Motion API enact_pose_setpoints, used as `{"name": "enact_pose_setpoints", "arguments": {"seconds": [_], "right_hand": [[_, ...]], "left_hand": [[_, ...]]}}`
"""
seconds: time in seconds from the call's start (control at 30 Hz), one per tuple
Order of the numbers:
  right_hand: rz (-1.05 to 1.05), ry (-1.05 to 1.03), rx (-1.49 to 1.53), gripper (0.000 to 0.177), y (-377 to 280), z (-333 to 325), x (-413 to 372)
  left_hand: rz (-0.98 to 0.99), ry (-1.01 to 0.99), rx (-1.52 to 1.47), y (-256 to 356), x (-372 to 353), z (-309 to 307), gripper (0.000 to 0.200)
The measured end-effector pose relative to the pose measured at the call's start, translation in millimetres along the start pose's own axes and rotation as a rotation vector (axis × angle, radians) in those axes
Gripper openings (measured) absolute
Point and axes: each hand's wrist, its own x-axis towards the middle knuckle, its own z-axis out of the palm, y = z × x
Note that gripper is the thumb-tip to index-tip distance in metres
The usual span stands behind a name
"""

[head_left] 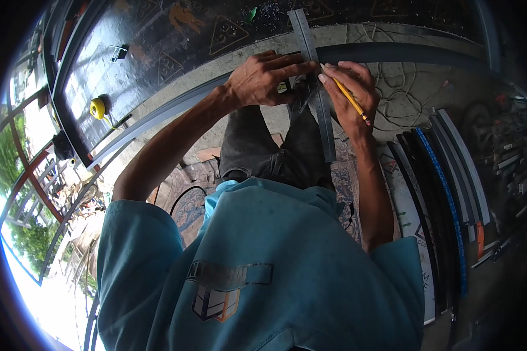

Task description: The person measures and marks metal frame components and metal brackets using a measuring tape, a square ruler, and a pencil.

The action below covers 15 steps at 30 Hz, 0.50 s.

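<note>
My left hand (269, 78) presses on a metal ruler (324, 126), its fingers together near the ruler's upper part. The ruler lies across a long dark metal bar (404, 52) and points toward my lap. In my right hand (352, 96) is a yellow pencil (348, 93), its tip up against the ruler's right edge, close to my left fingertips. Part of a small tool shows under my left hand, but the palm hides most of it.
A yellow tape measure (98, 109) and a small metal piece (119, 52) lie on the dark board at the left. Several long profiles (451, 169) lie side by side at the right. Loose cord (401, 96) is tangled on the floor beyond my right hand.
</note>
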Motion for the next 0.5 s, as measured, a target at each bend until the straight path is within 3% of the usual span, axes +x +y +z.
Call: {"name": "enact_pose_setpoints", "arguments": {"seconds": [0.03, 0.07, 0.1, 0.17, 0.2, 0.27, 0.3, 0.37, 0.43, 0.47, 0.5], "right_hand": [[0.021, -0.063, 0.000, 0.013, -3.7, -8.7, -4.6], [0.030, -0.307, -0.204, 0.015, -6.2, -26.6, -9.2], [0.018, -0.303, -0.214, 0.015, -8.3, -41.0, -14.6], [0.561, -0.780, -0.116, 0.028, -11.8, -62.3, -22.4], [0.549, -0.768, -0.137, 0.028, -11.3, -65.0, -27.6], [0.579, -0.432, 0.132, 0.040, 1.2, -58.2, -45.4], [0.673, -0.383, 0.208, 0.046, 7.9, -49.2, -57.2], [0.921, -0.473, 0.270, 0.051, 6.4, -33.3, -70.7], [0.511, -0.420, -0.019, 0.056, 10.6, -14.8, -92.3], [0.478, -0.408, -0.037, 0.056, -0.2, -14.2, -89.3], [0.717, -0.448, 0.105, 0.055, -13.2, -12.4, -85.6]], "left_hand": [[0.001, 0.004, -0.001, 0.4, 0.0, 0.2, 0.079], [0.006, 0.012, 0.002, 0.0, 1.1, -0.7, 0.080], [0.012, 0.026, 0.007, -0.2, 0.7, -1.5, 0.080], [0.010, -0.008, 0.051, -1.8, 0.7, -2.9, 0.070], [0.009, -0.012, 0.039, 0.9, 1.3, -4.8, 0.070], [0.018, -0.003, 0.036, 3.4, 1.8, -7.6, 0.070], [0.013, -0.019, 0.025, 3.1, 1.8, -8.8, 0.070], [0.048, 0.058, 0.047, 2.1, 0.9, -6.5, 0.071], [-0.001, -0.005, -0.009, 3.6, -0.4, -6.9, 0.072], [-0.007, -0.004, -0.020, 3.7, -0.7, -5.4, 0.074], [0.003, 0.027, -0.004, 4.5, -0.4, -6.7, 0.074]]}}
